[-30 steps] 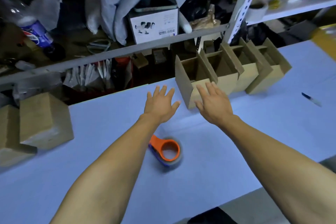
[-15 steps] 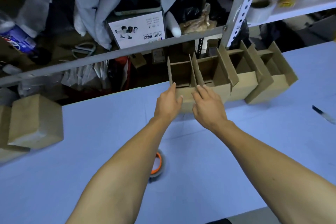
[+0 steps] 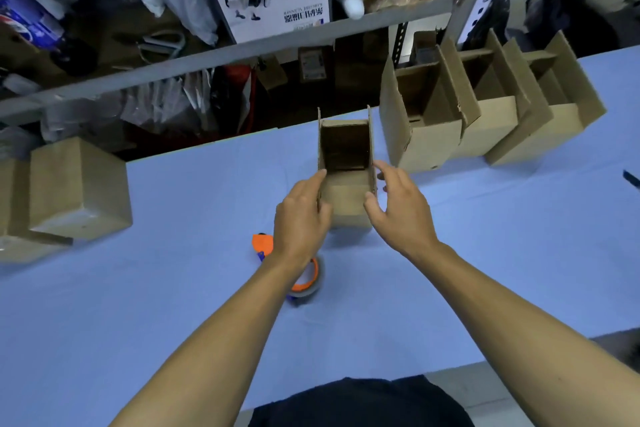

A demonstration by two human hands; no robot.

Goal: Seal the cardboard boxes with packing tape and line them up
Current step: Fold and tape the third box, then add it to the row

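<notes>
1. We look down at a blue table with both our bare arms reaching forward
2. An open box stands upright at the middle of the table, its two side flaps raised
3. Our left hand grips the box's left side, thumb curled on the near face and fingers along the left flap
4. Our right hand has its fingers curled at the right flap and the thumb near the front face; we cannot tell how firmly it touches
5. A tape dispenser, orange with a grey roll, lies on the table just below our left wrist, partly hidden by it
6. Three more open boxes stand in a row at the right, touching one another, near the table's far edge
7. Closed boxes sit at the left edge
8. A cluttered metal shelf runs behind the table
</notes>
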